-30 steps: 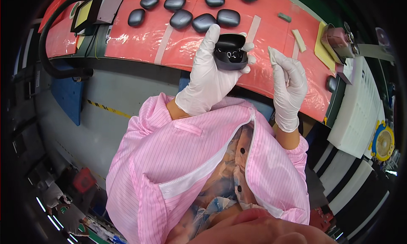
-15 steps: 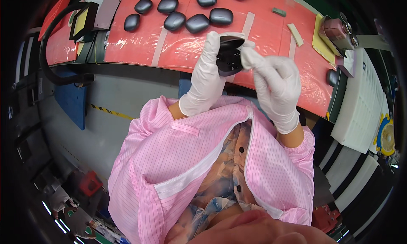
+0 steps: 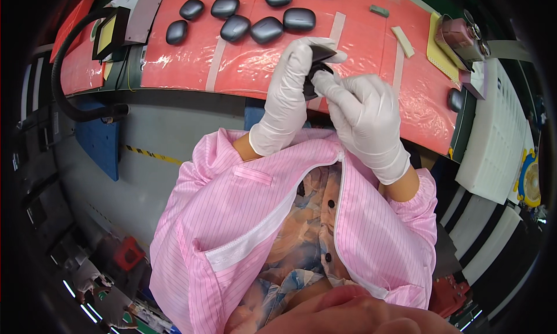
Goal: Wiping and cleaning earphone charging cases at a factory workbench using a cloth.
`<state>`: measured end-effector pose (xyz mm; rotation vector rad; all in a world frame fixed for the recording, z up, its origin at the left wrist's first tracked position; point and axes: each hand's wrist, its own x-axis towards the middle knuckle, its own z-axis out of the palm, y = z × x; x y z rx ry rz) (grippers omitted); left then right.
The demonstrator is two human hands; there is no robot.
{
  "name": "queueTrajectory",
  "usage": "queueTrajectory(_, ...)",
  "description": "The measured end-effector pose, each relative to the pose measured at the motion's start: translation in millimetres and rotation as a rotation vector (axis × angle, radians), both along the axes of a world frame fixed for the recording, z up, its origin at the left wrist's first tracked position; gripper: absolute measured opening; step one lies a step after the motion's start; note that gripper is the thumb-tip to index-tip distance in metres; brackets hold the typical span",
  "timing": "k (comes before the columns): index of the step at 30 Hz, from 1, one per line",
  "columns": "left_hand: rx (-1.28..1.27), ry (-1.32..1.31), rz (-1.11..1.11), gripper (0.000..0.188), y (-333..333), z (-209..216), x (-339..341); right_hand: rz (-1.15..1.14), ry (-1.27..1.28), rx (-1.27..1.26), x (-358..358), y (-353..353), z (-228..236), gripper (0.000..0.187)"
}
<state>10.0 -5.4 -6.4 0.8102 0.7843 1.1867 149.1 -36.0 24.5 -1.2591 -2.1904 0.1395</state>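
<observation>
Both my hands wear white gloves. My left hand [image 3: 284, 93] is closed around a dark, glossy earbud charging case [image 3: 320, 53], held above the table's near edge with its lid raised. My right hand [image 3: 368, 105] comes in from the right, its fingers bunched together and their tips pressed at the case's opening. Whatever those fingertips may pinch is hidden. Several closed cases of the same rounded kind, such as this grey one [image 3: 267, 30], lie on the red table mat [image 3: 180, 64] beyond my hands.
A black flexible hose [image 3: 58, 67] arcs at the left beside a black-framed box [image 3: 110, 33]. Toward the right lie a pale strip [image 3: 402, 42], a small green block [image 3: 379, 10], a yellow notepad [image 3: 444, 61], a metal-topped container [image 3: 461, 35] and another case [image 3: 455, 100]. White stacked trays [image 3: 490, 137] stand beyond.
My right fingers have moved from the case's right rim into its opening. The case has turned in my left hand, so its inside shows less.
</observation>
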Motion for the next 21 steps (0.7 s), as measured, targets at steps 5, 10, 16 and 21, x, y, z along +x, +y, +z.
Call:
queueTrajectory(5,-0.221,-0.378,-0.186,0.076,13.0,-0.3,-17.9,0.125,0.206,-0.238,28.9,-5.0,11.0,0.023)
queueTrajectory(10,-0.383,-0.527,-0.244,0.08,11.1,8.9,-16.5,-0.121,0.469,-0.247,39.8,-7.5,0.2,0.016)
queueTrajectory(16,-0.427,-0.554,-0.311,0.079,8.0,7.0,-14.4,-0.161,0.36,-0.111,42.4,0.7,-5.7,0.013)
queueTrajectory(21,-0.431,-0.32,-0.151,0.071,0.3,11.5,-10.0,0.163,0.138,0.056,15.8,2.7,-2.3,0.027)
